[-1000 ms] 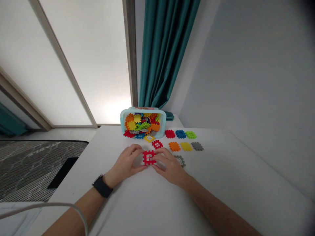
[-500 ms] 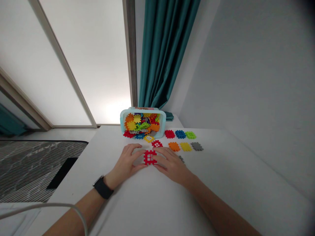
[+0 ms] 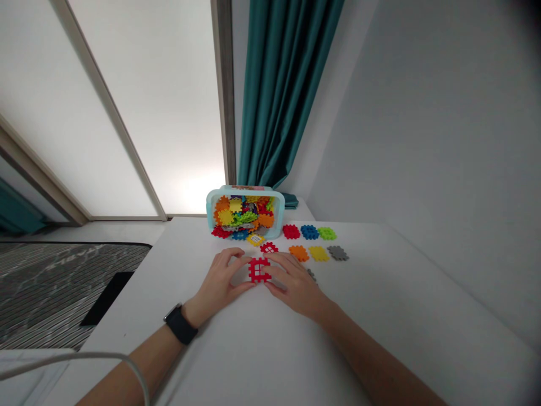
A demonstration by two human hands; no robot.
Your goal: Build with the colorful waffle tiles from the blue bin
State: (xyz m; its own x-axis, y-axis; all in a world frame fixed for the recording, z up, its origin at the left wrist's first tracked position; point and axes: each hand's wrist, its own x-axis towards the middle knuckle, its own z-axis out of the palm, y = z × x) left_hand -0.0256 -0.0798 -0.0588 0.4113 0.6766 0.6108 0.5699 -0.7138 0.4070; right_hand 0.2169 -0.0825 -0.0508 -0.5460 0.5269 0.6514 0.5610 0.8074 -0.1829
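Note:
A red square toy building tile (image 3: 258, 270) with notched edges and a window grid lies near the middle of the white table, between my hands. My left hand (image 3: 226, 275), with a dark watch on its wrist, has thumb and fingers curved about the tile's left edge. From the other side my right hand (image 3: 292, 280) grips the right edge, its fingers covering part of it. Just beyond sits a second red window tile (image 3: 269, 248), partly behind my right fingers. A grey tile (image 3: 311, 274) peeks out past my right hand, mostly hidden.
A pale blue tub (image 3: 280, 217) lies on its side, colourful tiles spilling out. A yellow window tile (image 3: 255, 239) is at its mouth. To the right, red (image 3: 291, 232), blue (image 3: 310, 232), green (image 3: 327, 233), orange (image 3: 299, 253), yellow (image 3: 318, 254) and grey (image 3: 338, 252) tiles form two rows.
The red tile has shifted slightly to the right and turned a little. My left hand has moved slightly right with it; my right hand stays nearly in place.

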